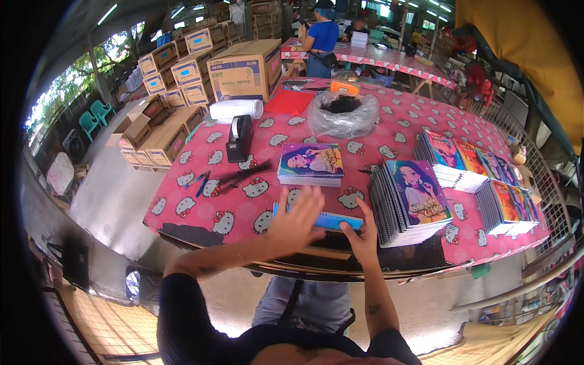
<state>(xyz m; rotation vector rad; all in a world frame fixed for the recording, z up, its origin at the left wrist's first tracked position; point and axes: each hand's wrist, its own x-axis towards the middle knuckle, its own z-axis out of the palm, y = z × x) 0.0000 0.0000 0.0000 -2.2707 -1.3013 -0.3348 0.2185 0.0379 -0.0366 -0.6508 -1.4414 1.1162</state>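
A thin blue notebook [333, 221] lies near the table's front edge, seen mostly edge-on and partly covered by my hands. My left hand [297, 220] is flat over its left part, fingers stretched out. At its right end my right hand [364, 236] grips it, thumb on top. Beyond them sits a short stack of notebook pads [311, 163] with a purple illustrated cover. To the right of my right hand stands a taller stack of spiral-bound notebooks [413, 201] with similar covers. Left of the short stack lie black plastic binding coils [243, 176].
A black tape dispenser [239, 139], a white roll [236, 109] and a plastic bag of black coils [342, 115] stand farther back. More notebook stacks [453, 159] line the right. Cartons [245, 70] rise behind the table; a person in blue [322, 36] stands at another table.
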